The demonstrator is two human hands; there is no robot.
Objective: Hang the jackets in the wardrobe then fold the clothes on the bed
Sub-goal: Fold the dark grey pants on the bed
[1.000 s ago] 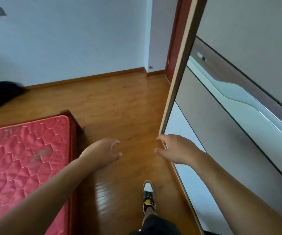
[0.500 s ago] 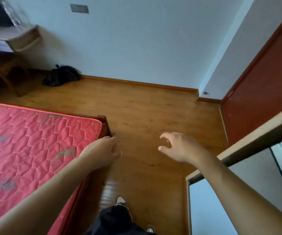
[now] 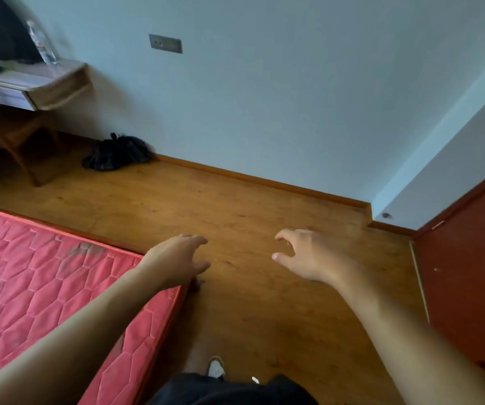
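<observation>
Both arms are stretched forward, both empty. Left hand (image 3: pixel 177 258): palm down, fingers loosely extended, nothing in it. It sits in view right over the near corner of the bed (image 3: pixel 45 287); can't tell whether it touches the corner. Right hand (image 3: pixel 308 255): out over the wooden floor (image 3: pixel 250 200), well apart from the left, fingers half curled, thumb and index spread, gripping nothing. The bed is lower left, with a red quilted mattress; its long edge runs diagonally toward the bottom centre and its end edge runs back to the left frame edge. Desk (image 3: pixel 45 89) is upper left against the pale wall (image 3: pixel 264 97). A clear plastic bottle (image 3: pixel 41 43) stands near the desk's back edge, next to a blurred dark object I can't identify. Black bag (image 3: pixel 117 153) lies on the floor against the baseboard, just right of the desk legs. Grey switch plate (image 3: pixel 165 43) is on the wall, above and right of the desk. Red-brown door (image 3: pixel 469 273) is at the right edge, with a small doorstop (image 3: pixel 385 215) low on the wall near the room corner. At bottom centre, one light shoe (image 3: pixel 216 368) is on the floor, just beside the bed's long edge, with the person's dark clothing (image 3: pixel 235 390) below it.
</observation>
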